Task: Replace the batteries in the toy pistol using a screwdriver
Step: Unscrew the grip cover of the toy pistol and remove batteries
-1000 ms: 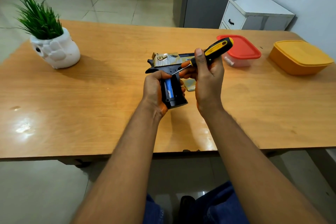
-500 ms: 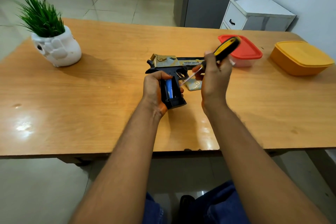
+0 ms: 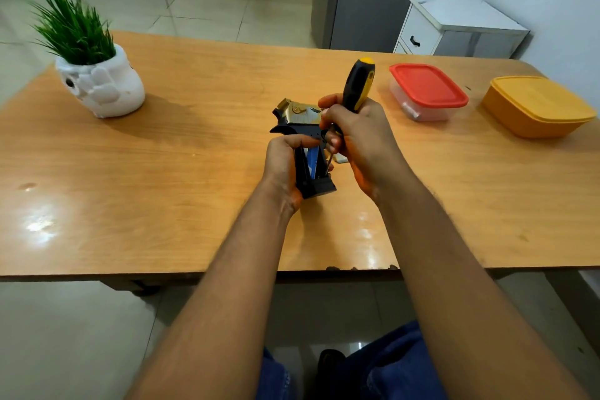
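Note:
My left hand (image 3: pixel 283 162) grips the handle of a black and gold toy pistol (image 3: pixel 297 122), held above the wooden table (image 3: pixel 194 127). The grip's side is open and a blue battery (image 3: pixel 313 160) shows inside. My right hand (image 3: pixel 358 136) is closed around a black and yellow screwdriver (image 3: pixel 358 83), held nearly upright. Its metal shaft points down into the open grip beside the battery. A small light piece (image 3: pixel 341 158), perhaps the cover, lies on the table behind my right hand, mostly hidden.
A white pot with a green plant (image 3: pixel 97 75) stands at the back left. A clear box with a red lid (image 3: pixel 427 91) and an orange lidded box (image 3: pixel 537 105) sit at the back right. A white drawer cabinet (image 3: pixel 454 26) stands beyond the table.
My right hand has swung the screwdriver from slanted to nearly upright and brought its tip down into the open grip. The left hand keeps holding the pistol in about the same place.

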